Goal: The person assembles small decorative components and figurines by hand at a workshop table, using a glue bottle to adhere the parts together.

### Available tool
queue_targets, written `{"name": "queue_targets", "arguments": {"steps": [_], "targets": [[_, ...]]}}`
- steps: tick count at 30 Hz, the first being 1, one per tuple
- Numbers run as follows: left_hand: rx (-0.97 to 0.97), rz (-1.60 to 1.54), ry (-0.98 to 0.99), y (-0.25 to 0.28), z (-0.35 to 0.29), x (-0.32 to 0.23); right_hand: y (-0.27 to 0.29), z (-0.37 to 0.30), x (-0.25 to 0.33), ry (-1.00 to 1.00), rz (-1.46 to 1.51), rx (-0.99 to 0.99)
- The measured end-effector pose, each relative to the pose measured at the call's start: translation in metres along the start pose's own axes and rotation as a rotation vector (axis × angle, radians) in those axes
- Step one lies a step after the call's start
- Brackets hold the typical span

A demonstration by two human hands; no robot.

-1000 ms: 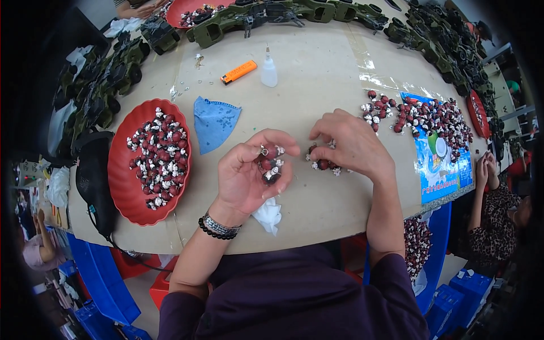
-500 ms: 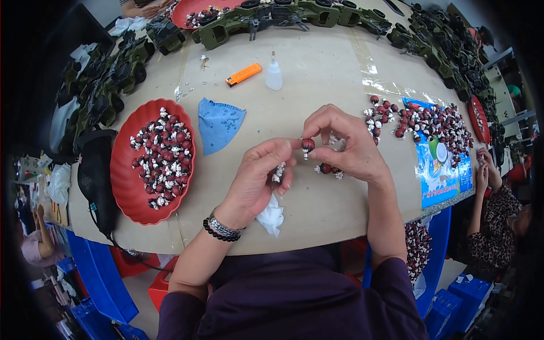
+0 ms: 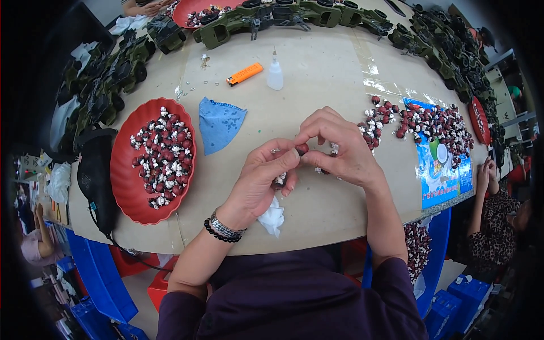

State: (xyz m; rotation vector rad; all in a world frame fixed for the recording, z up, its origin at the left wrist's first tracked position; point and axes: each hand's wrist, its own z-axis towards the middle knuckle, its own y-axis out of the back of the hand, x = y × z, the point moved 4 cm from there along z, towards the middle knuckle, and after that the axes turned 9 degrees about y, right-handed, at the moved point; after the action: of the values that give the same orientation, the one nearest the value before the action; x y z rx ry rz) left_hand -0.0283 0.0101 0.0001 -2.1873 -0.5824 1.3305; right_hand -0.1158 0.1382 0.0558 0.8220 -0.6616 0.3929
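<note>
Fingertips of both hands meet over a small dark-red and white figurine (image 3: 302, 149) above the middle of the table. My left hand (image 3: 263, 170) pinches its left side with thumb and forefinger, while another such piece, white and dark (image 3: 280, 180), sits in the curled lower fingers. From the other side my right hand (image 3: 343, 148) closes thumb and forefinger on the same figurine. More of these pieces (image 3: 321, 170) show partly behind the right hand. A crumpled white tissue (image 3: 272, 217) lies under my left wrist.
To the left stands a red scalloped bowl (image 3: 123, 192) of figurines, beside a blue cloth (image 3: 220, 127). Farther off are an orange lighter (image 3: 245, 74) and a needle-tipped bottle (image 3: 275, 73). Loose figurines (image 3: 436, 124) cover a blue printed sheet at right. Green toy vehicles (image 3: 283, 17) line the far edge.
My hands have come closer together. The left thumb and forefinger have closed onto the figurine, which has turned and is now more covered by the fingers.
</note>
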Motion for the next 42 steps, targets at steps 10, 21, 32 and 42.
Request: {"name": "queue_targets", "arguments": {"steps": [10,21,32,42], "targets": [[0.077,-0.187,0.070,0.002,0.003,0.002,-0.005,0.000,-0.002,-0.046,0.077,-0.048],[0.062,-0.149,0.052,0.004,0.001,0.002,-0.002,0.000,0.001,-0.054,0.007,-0.072],[-0.656,0.249,-0.837,0.038,-0.044,-0.082,0.040,-0.028,-0.023,-0.505,-0.727,0.174],[-1.372,1.482,-0.887,0.034,-0.062,-0.101,0.030,-0.016,-0.027,-0.396,-0.530,0.137]]}}
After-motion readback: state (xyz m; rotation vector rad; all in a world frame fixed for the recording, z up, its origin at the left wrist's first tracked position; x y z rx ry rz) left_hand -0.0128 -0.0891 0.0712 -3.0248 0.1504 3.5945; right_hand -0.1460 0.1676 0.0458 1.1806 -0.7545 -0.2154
